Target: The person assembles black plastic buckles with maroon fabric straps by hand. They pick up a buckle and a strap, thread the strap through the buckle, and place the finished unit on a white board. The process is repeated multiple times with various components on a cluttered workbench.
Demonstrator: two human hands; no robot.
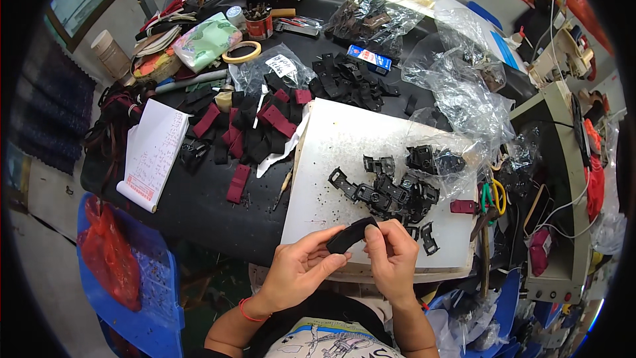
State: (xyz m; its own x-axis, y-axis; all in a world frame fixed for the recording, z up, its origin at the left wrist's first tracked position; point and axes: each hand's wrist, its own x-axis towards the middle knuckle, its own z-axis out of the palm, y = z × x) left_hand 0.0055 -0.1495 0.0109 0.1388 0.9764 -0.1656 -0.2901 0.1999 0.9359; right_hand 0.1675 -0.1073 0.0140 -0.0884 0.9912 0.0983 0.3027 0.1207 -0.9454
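Note:
A short, flat black piece, apparently fabric, [350, 236] is held between my hands above the near edge of a white board [331, 139]. My left hand [299, 272] supports its left end between fingers and thumb. The right end is pinched in my right hand [392, 260], with the thumb on top. Just beyond my hands, a heap of black plastic buckle-like parts [391, 189] lies on the board. One loose black part [429, 238] sits to the right of my right hand.
Black and maroon fabric pieces [265, 126] are piled left of the board, near an open notebook [156, 149]. More black pieces [351, 79] and clear plastic bags [457, 86] lie behind. Green- and yellow-handled scissors [495, 197] are at right. A blue chair [156, 285] stands lower left.

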